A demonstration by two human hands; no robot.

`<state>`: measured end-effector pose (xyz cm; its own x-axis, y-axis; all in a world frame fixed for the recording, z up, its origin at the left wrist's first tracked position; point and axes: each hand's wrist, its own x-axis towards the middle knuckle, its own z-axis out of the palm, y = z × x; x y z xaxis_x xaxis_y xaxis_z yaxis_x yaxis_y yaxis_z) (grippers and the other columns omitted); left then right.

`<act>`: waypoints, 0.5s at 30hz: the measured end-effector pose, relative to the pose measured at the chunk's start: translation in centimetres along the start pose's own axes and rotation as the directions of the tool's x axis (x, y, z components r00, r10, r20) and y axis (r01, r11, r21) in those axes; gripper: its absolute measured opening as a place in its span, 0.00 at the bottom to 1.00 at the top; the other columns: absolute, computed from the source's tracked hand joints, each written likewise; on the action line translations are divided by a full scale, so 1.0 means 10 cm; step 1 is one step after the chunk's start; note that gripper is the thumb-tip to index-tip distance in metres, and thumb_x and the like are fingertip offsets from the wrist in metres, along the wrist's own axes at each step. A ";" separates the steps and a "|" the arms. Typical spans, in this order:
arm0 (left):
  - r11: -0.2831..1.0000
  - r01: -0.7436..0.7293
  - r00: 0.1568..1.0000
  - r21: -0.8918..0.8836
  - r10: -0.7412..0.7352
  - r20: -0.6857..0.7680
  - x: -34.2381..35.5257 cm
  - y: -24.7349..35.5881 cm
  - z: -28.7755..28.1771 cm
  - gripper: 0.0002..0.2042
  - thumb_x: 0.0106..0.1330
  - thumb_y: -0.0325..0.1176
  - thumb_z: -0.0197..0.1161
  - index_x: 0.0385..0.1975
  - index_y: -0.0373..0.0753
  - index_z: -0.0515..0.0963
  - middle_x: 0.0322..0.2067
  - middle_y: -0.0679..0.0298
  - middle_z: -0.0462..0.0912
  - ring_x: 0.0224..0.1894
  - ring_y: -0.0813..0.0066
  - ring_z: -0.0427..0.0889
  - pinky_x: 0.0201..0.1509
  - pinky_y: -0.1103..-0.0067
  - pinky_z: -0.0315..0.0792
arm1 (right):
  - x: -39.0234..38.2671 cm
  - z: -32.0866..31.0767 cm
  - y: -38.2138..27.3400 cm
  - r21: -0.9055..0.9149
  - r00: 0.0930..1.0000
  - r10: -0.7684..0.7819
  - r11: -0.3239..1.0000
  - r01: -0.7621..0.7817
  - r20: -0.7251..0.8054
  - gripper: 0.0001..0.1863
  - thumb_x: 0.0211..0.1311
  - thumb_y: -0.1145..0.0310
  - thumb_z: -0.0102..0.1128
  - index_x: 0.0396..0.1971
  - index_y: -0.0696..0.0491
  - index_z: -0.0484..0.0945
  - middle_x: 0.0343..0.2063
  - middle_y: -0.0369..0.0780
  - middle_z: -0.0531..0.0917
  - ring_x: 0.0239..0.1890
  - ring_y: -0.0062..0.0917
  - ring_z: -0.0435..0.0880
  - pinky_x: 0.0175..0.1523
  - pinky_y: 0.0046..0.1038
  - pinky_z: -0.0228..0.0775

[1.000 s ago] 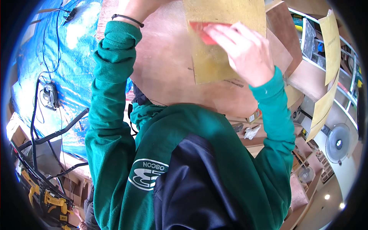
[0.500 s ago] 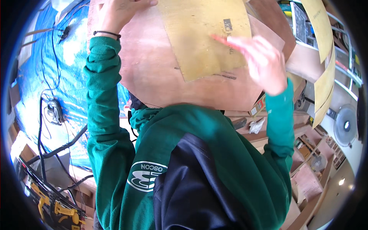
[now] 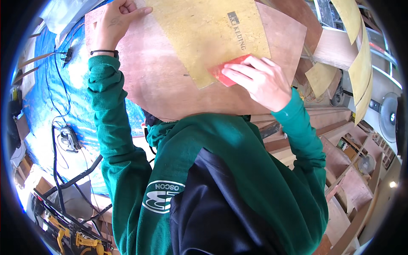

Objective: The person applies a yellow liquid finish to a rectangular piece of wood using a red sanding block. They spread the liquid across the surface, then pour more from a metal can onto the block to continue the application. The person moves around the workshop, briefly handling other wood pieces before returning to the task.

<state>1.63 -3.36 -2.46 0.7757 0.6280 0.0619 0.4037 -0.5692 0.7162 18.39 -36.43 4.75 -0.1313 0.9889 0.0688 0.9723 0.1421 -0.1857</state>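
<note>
Your green sweatshirt (image 3: pixel 216 131) fills the foreground, close against the near edge of a pinkish board (image 3: pixel 170 95). Just beyond it, your right hand (image 3: pixel 265 83) has its grip clamped on the right-hand part of a flat red scraper (image 3: pixel 219 72), fingers laid across the top. The scraper lies at the near end of a yellow sheet (image 3: pixel 199 38), reaching leftward from your grip, its long axis crossing that of the sheet, which runs away from you with its near end slanted to your right. Your right hand is much the nearer to that end. Farther up, your left hand (image 3: pixel 115 25) sits over the board's far-left part, fingers curled and thumb pointing at the sheet's left edge; whether that grip is clamped on anything, you cannot tell from here. Beyond the board, blue sheeting (image 3: pixel 42 91) spreads to your left, a corded tool (image 3: pixel 69 139) on it, while a fan (image 3: pixel 387 117) stands out at far right.
</note>
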 end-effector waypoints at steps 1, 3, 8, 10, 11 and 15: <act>1.000 -0.008 1.000 -0.007 0.008 0.002 0.01 -0.01 0.01 0.22 0.55 0.44 0.73 0.16 0.42 0.65 0.17 0.78 0.56 0.21 0.87 0.52 0.24 0.83 0.47 | -0.04 -0.01 0.03 0.039 1.000 0.011 0.999 -0.011 -0.008 0.17 0.47 0.75 0.58 0.40 0.46 0.81 0.39 0.29 0.83 0.37 0.22 0.78 0.39 0.26 0.75; 1.000 -0.019 1.000 -0.019 0.019 0.003 0.02 -0.03 0.01 0.22 0.54 0.44 0.73 0.16 0.42 0.65 0.17 0.78 0.56 0.21 0.87 0.52 0.24 0.83 0.47 | 0.04 -0.05 0.07 0.028 0.997 0.038 0.999 -0.036 -0.072 0.17 0.46 0.75 0.59 0.40 0.47 0.81 0.39 0.29 0.83 0.37 0.21 0.78 0.39 0.25 0.74; 1.000 -0.003 1.000 -0.030 0.003 0.014 0.03 -0.03 0.02 0.21 0.54 0.44 0.74 0.16 0.42 0.65 0.17 0.78 0.57 0.21 0.87 0.53 0.24 0.83 0.47 | 0.32 0.05 -0.10 -0.065 0.995 -0.084 0.995 0.081 -0.055 0.20 0.47 0.74 0.57 0.44 0.48 0.80 0.38 0.29 0.82 0.37 0.23 0.78 0.39 0.25 0.74; 1.000 -0.009 1.000 -0.001 0.009 0.007 0.02 0.00 0.01 0.21 0.53 0.44 0.74 0.16 0.42 0.66 0.17 0.78 0.57 0.21 0.87 0.54 0.23 0.83 0.48 | 0.27 0.10 -0.21 -0.038 0.993 -0.120 0.992 0.121 0.014 0.19 0.47 0.71 0.58 0.43 0.48 0.79 0.38 0.29 0.80 0.39 0.24 0.77 0.40 0.25 0.73; 1.000 -0.012 1.000 0.012 0.012 0.004 0.02 0.02 0.01 0.21 0.53 0.44 0.74 0.16 0.42 0.66 0.17 0.78 0.57 0.21 0.87 0.54 0.23 0.84 0.49 | 0.23 0.11 -0.24 -0.031 0.991 -0.132 0.991 0.133 0.031 0.18 0.47 0.71 0.58 0.42 0.49 0.79 0.38 0.29 0.81 0.39 0.24 0.77 0.41 0.25 0.73; 0.994 0.107 0.992 0.037 -0.104 -0.068 -0.03 0.45 -0.08 0.16 0.46 0.35 0.77 0.14 0.37 0.73 0.12 0.74 0.65 0.16 0.85 0.60 0.20 0.81 0.56 | 0.12 0.01 -0.20 0.025 0.968 -0.224 0.975 0.223 0.113 0.17 0.45 0.70 0.58 0.40 0.49 0.80 0.40 0.30 0.81 0.40 0.24 0.77 0.43 0.26 0.73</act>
<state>2.87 -5.72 1.30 0.6946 0.7186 0.0343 0.5017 -0.5180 0.6928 16.24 -35.56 5.06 -0.3672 0.9301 -0.0029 0.9133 0.3599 -0.1905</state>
